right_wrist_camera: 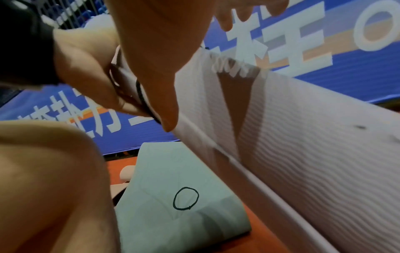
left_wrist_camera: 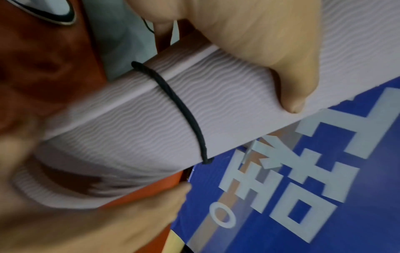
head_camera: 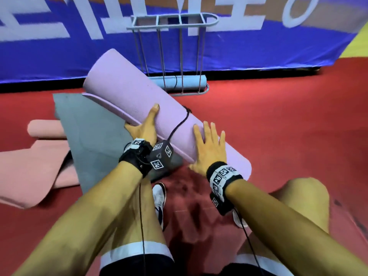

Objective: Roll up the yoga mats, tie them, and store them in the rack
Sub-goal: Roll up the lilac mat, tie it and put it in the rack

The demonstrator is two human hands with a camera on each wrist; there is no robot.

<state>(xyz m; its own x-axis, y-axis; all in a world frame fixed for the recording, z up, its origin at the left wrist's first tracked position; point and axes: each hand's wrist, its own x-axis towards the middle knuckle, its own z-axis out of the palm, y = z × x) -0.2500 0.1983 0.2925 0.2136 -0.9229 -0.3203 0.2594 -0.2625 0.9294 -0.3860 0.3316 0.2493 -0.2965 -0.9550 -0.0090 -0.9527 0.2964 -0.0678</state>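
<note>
The rolled purple mat [head_camera: 139, 108] lies on a slant at the middle of the head view, its far end toward 11 o'clock and its near end toward 4 o'clock, with a black band [head_camera: 179, 124] looped around it near its middle. The left hand [head_camera: 146, 129] grips the roll from the 9 o'clock side, thumb lying up over the top and the fingers curled under, out of sight. The right hand [head_camera: 210, 147] lies flat on the near part of the roll, fingers straight and spread, thumb out toward the left. In the left wrist view the band [left_wrist_camera: 173, 109] crosses the ribbed roll and the thumb presses down beside it. Under the roll, toward 8 o'clock, a grey mat [head_camera: 95, 136] lies flat on the red floor [head_camera: 288, 116], and the right wrist view shows a second black band [right_wrist_camera: 185, 198] lying on it. A pink mat [head_camera: 33, 166] lies partly unrolled at 9 o'clock. The rack [head_camera: 171, 22] stands at 12 o'clock against a blue banner [head_camera: 59, 56], with a light blue rolled mat [head_camera: 189, 81] lying at its base.
</note>
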